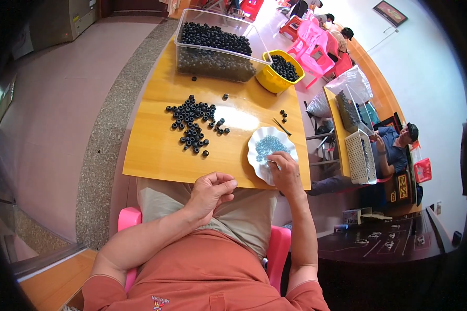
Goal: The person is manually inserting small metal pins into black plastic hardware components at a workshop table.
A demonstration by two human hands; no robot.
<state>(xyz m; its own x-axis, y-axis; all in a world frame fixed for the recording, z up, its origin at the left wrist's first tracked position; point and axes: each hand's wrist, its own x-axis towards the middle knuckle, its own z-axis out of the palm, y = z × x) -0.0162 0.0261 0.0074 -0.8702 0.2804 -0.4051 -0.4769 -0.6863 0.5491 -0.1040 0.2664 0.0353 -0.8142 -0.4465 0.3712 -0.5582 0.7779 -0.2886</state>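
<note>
beads of pale blue (267, 146) lie heaped in a white scalloped plate (259, 166) at the near right edge of the wooden table (155, 150), and my right hand (285, 173) rests on the plate's near rim with its fingers curled down, the fingertips (275, 161) pinched narrowly at the edge of the blue heap; whether they hold a bead i cannot tell. my left hand (210, 193) sits closer to me, just off the table's near edge above my lap, loosely closed with the fingers folded toward the thumb, and i cannot see anything inside it. my forearms come up from an orange shirt, and i sit on a pink chair (127, 220). farther out, to the left of the plate, a scatter of small black rings (192, 124) spreads across the middle of the table, well apart from both hands. a thin dark stick (282, 127) lies just beyond the plate, with a few more black rings beside it. at the far end stands a clear plastic bin (215, 52) heaped with black rings, and just to its right a yellow bowl (277, 72) holds more of them. beyond the table on the right, another person in a blue shirt (394, 147) sits at a second table by a white basket (359, 155), and pink chairs stand farther back.
</note>
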